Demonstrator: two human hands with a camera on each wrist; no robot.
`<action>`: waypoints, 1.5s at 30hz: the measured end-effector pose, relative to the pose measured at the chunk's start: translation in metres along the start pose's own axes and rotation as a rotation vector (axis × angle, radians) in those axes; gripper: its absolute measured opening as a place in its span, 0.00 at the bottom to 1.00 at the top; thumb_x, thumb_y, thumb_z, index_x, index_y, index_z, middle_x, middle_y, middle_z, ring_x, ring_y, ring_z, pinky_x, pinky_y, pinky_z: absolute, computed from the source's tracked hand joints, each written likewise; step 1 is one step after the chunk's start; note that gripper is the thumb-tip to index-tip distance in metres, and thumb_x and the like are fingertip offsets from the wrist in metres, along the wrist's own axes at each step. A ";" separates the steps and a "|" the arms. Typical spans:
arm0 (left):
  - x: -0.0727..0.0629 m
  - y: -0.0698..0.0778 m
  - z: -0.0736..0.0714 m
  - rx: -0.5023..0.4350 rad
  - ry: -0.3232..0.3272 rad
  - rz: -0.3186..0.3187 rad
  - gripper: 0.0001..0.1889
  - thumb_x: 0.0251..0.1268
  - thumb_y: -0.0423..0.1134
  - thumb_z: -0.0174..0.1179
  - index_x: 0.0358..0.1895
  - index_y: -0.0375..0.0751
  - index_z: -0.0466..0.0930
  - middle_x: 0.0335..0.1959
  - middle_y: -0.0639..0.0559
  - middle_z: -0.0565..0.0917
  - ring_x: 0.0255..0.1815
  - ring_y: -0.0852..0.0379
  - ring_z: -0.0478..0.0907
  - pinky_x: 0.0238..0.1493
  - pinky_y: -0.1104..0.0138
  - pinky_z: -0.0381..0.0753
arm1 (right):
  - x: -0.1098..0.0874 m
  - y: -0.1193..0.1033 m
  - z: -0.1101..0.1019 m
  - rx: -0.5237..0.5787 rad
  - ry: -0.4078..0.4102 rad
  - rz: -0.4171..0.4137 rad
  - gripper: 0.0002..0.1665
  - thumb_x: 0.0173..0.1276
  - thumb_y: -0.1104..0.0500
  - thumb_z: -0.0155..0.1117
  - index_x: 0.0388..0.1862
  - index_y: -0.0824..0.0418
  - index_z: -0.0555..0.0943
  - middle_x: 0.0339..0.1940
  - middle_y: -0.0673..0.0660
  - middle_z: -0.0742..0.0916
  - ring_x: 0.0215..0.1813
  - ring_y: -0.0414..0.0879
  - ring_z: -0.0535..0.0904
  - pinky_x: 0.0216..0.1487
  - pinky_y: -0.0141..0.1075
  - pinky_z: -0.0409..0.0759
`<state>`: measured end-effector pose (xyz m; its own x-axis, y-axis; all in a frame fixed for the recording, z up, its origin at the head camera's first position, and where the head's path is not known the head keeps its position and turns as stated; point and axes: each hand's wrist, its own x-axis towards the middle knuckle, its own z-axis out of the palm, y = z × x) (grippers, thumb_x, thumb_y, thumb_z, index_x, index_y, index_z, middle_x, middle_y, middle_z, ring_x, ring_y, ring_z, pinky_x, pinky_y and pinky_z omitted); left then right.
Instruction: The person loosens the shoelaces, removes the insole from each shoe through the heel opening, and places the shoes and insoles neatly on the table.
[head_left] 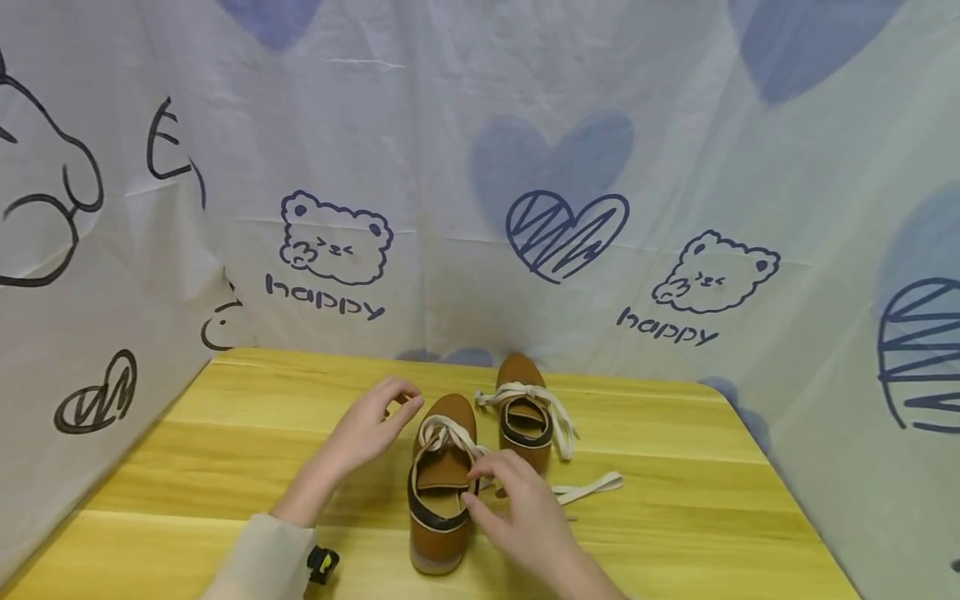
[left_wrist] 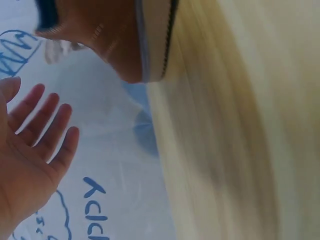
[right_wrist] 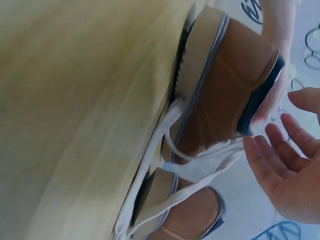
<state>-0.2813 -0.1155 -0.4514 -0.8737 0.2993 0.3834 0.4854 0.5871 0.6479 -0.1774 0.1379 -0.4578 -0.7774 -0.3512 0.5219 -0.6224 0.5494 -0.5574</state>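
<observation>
White cloth (head_left: pixel 442 92) lines the head view, with a dark scribbled heart (head_left: pixel 97 400) printed at its lower left. The yellow wooden table (head_left: pixel 247 442) spans the lower part of the frame. Your pale sleeve (head_left: pixel 262 558) enters at the bottom, left of centre, with a small black item (head_left: pixel 321 565) showing just beside its cuff. Your left hand (head_left: pixel 372 423) is released: fingers parted, palm bare in the left wrist view, stationed near the left side of the front shoe and apart from it. The front shoe (head_left: pixel 438 546) stands upright on the table at lower centre, toe towards the top of the frame; it is brown, with a black collar band (head_left: pixel 442 523) and a cream lace (head_left: pixel 444 427) across its throat. Your right hand (head_left: pixel 528 517) is at the shoe's right side, thumb and fingers loosely bent with a gap between them, grasping nothing; whether a fingertip touches the lace cannot be determined. The rear shoe (head_left: pixel 517 368), likewise brown, stands just beyond, right of centre, its cream bow (head_left: pixel 522 389) tied and trailing to the right. Further right, beyond your right hand, a flat lace end (head_left: pixel 609 482) lies on the wood.
</observation>
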 end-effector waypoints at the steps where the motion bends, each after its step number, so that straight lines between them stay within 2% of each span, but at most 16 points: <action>1: 0.004 -0.003 0.000 -0.004 -0.011 0.018 0.14 0.82 0.46 0.56 0.55 0.42 0.84 0.53 0.48 0.84 0.54 0.48 0.81 0.56 0.49 0.82 | -0.002 -0.001 0.001 -0.013 0.007 -0.048 0.13 0.65 0.61 0.77 0.46 0.57 0.83 0.50 0.50 0.86 0.54 0.47 0.83 0.46 0.36 0.86; 3: 0.012 -0.008 0.000 0.004 -0.041 0.037 0.14 0.81 0.45 0.56 0.58 0.42 0.84 0.58 0.46 0.84 0.60 0.44 0.80 0.61 0.45 0.80 | -0.004 -0.004 0.003 -0.039 0.008 -0.128 0.14 0.64 0.61 0.78 0.46 0.57 0.84 0.50 0.49 0.85 0.55 0.45 0.82 0.49 0.37 0.85; 5: 0.020 -0.013 0.002 0.019 -0.084 0.055 0.15 0.81 0.43 0.57 0.60 0.41 0.83 0.62 0.43 0.82 0.65 0.41 0.78 0.66 0.43 0.76 | -0.007 -0.007 0.005 -0.061 -0.014 -0.168 0.14 0.65 0.59 0.77 0.47 0.56 0.84 0.51 0.48 0.85 0.54 0.43 0.81 0.52 0.37 0.85; 9: 0.033 -0.021 0.009 0.050 -0.193 0.056 0.15 0.80 0.39 0.57 0.62 0.39 0.83 0.64 0.41 0.82 0.68 0.38 0.76 0.69 0.43 0.74 | -0.010 -0.011 0.010 -0.097 -0.060 -0.182 0.13 0.66 0.58 0.77 0.47 0.54 0.84 0.51 0.48 0.84 0.54 0.42 0.81 0.52 0.36 0.85; 12: 0.041 -0.025 0.015 0.063 -0.265 0.061 0.15 0.79 0.37 0.58 0.62 0.38 0.83 0.65 0.40 0.81 0.69 0.37 0.75 0.70 0.43 0.73 | -0.012 -0.012 0.013 -0.130 -0.060 -0.187 0.13 0.65 0.59 0.77 0.46 0.53 0.84 0.50 0.49 0.85 0.52 0.41 0.81 0.51 0.36 0.85; 19: 0.048 -0.029 0.027 0.085 -0.375 0.119 0.17 0.75 0.28 0.59 0.63 0.37 0.83 0.69 0.37 0.78 0.72 0.34 0.70 0.74 0.42 0.67 | -0.014 -0.015 0.018 -0.161 -0.061 -0.202 0.12 0.64 0.60 0.77 0.45 0.52 0.85 0.45 0.45 0.85 0.49 0.39 0.82 0.48 0.33 0.84; 23: 0.046 -0.031 0.030 0.050 -0.392 0.093 0.17 0.73 0.28 0.61 0.62 0.38 0.84 0.70 0.38 0.77 0.73 0.34 0.68 0.75 0.42 0.65 | -0.015 -0.015 0.019 -0.160 -0.087 -0.195 0.12 0.66 0.60 0.76 0.45 0.51 0.84 0.44 0.44 0.85 0.48 0.39 0.82 0.47 0.32 0.83; 33: 0.038 -0.035 0.030 -0.011 -0.351 0.051 0.20 0.68 0.21 0.60 0.60 0.37 0.85 0.69 0.37 0.76 0.72 0.34 0.69 0.73 0.43 0.69 | -0.016 -0.013 0.015 -0.153 -0.106 -0.176 0.13 0.62 0.60 0.76 0.42 0.51 0.82 0.41 0.42 0.83 0.46 0.37 0.81 0.44 0.29 0.82; 36: 0.034 -0.035 0.027 -0.002 -0.353 0.080 0.24 0.63 0.17 0.58 0.60 0.35 0.84 0.69 0.36 0.76 0.72 0.33 0.69 0.73 0.42 0.68 | -0.019 -0.012 0.011 -0.138 -0.115 -0.160 0.13 0.63 0.58 0.77 0.41 0.50 0.81 0.40 0.41 0.82 0.44 0.36 0.80 0.43 0.28 0.81; 39: 0.029 -0.035 0.025 0.026 -0.359 0.151 0.26 0.58 0.16 0.57 0.60 0.34 0.84 0.68 0.36 0.77 0.72 0.32 0.69 0.74 0.40 0.66 | -0.022 -0.009 0.005 -0.115 -0.126 -0.136 0.13 0.65 0.54 0.78 0.39 0.49 0.79 0.39 0.40 0.81 0.43 0.34 0.78 0.42 0.27 0.81; 42: 0.025 -0.035 0.023 0.067 -0.361 0.211 0.24 0.60 0.18 0.59 0.60 0.36 0.84 0.67 0.37 0.79 0.71 0.32 0.70 0.75 0.39 0.64 | -0.025 -0.004 -0.002 -0.092 -0.144 -0.121 0.12 0.68 0.51 0.77 0.39 0.48 0.79 0.39 0.39 0.81 0.43 0.33 0.77 0.43 0.28 0.81; 45: 0.019 -0.032 0.020 0.093 -0.370 0.221 0.23 0.63 0.20 0.60 0.61 0.38 0.85 0.67 0.38 0.79 0.70 0.31 0.70 0.73 0.36 0.64 | -0.027 0.001 -0.010 -0.080 -0.165 -0.130 0.10 0.70 0.49 0.75 0.40 0.47 0.81 0.41 0.38 0.81 0.44 0.33 0.77 0.44 0.29 0.82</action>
<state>-0.3142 -0.1140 -0.4781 -0.7100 0.6645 0.2332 0.6715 0.5390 0.5084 -0.1562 0.1553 -0.4658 -0.6998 -0.5384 0.4694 -0.7139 0.5480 -0.4359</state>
